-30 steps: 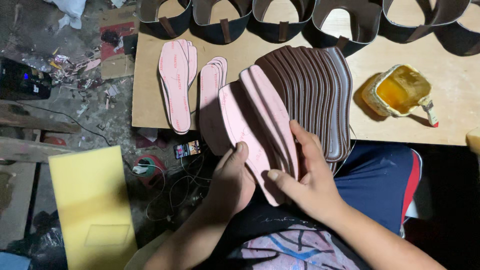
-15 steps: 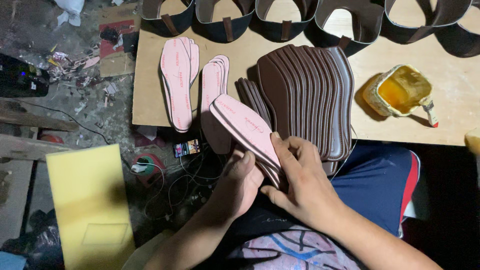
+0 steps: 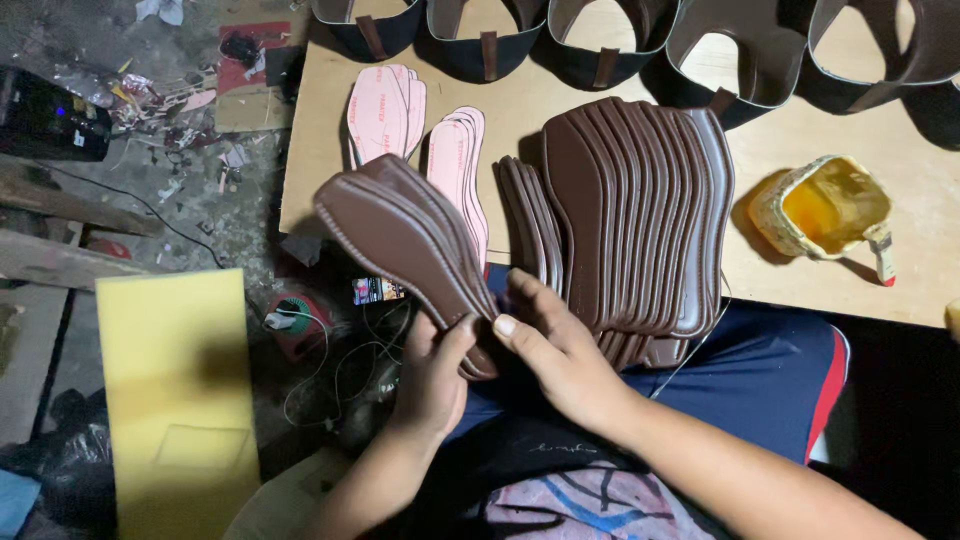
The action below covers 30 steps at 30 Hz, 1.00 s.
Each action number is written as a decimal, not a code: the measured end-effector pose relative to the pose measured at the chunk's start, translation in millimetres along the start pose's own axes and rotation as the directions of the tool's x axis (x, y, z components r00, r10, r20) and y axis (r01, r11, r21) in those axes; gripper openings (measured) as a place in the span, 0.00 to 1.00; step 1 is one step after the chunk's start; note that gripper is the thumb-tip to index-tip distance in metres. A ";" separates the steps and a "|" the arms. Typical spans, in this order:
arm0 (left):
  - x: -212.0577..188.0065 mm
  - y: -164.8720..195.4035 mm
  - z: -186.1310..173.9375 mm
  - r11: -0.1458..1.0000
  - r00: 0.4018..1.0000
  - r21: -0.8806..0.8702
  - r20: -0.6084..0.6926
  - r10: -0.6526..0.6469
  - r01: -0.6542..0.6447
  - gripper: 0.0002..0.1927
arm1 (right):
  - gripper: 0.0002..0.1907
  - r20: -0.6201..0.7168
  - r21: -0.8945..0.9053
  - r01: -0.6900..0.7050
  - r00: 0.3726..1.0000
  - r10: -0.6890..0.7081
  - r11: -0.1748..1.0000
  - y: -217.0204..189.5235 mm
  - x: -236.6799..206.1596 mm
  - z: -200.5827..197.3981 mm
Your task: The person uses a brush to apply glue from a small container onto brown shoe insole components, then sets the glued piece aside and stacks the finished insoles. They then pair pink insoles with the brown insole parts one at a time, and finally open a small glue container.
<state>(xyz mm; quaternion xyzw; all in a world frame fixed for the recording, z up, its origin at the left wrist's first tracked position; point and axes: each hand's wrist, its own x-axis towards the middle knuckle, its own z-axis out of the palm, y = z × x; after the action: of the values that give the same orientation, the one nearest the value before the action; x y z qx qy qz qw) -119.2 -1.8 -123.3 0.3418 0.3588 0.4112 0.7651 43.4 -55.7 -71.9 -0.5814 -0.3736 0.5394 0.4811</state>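
Both hands are turning a small stack of insoles point(image 3: 415, 245), now brown side up instead of pink.
Left hand point(image 3: 432, 375) and right hand point(image 3: 560, 350) fingers are gripping its heel end, above the worktop point(image 3: 800, 285).

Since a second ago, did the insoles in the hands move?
Yes. The held insoles flipped brown side up and swung left, away from the fanned brown pile on the board.

You are holding a small stack of brown insoles point(image 3: 405, 235), dark brown with a stitched border, their smooth faces turned up. The stack is lying tilted, toes pointing up and left, heels pinched at the lower right. It is hanging clear of the bench point(image 3: 520, 130), just off its near edge, beside a larger fanned row of brown insoles point(image 3: 640, 210).
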 end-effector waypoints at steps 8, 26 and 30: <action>9.4 -12.2 -26.6 0.969 0.946 0.012 -0.214 0.244 -0.247 0.28 | 0.40 -0.063 0.095 -0.242 0.966 0.249 0.966 19.7 53.6 41.6; 13.8 7.3 -33.0 0.975 0.981 -0.115 0.007 0.192 -0.190 0.26 | 0.24 -0.083 0.408 -0.210 0.961 0.265 0.889 2.9 76.8 51.4; 4.6 17.4 -19.9 0.994 0.996 -0.072 -0.019 0.087 -0.088 0.23 | 0.21 -0.192 0.312 0.081 0.981 -0.020 0.947 0.8 59.8 28.3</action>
<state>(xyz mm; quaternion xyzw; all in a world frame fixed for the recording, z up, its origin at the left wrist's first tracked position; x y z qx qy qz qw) -140.5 14.1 -120.5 0.3259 0.3344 0.4599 0.7553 23.7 5.6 -87.4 -0.5344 -0.2496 0.5232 0.6152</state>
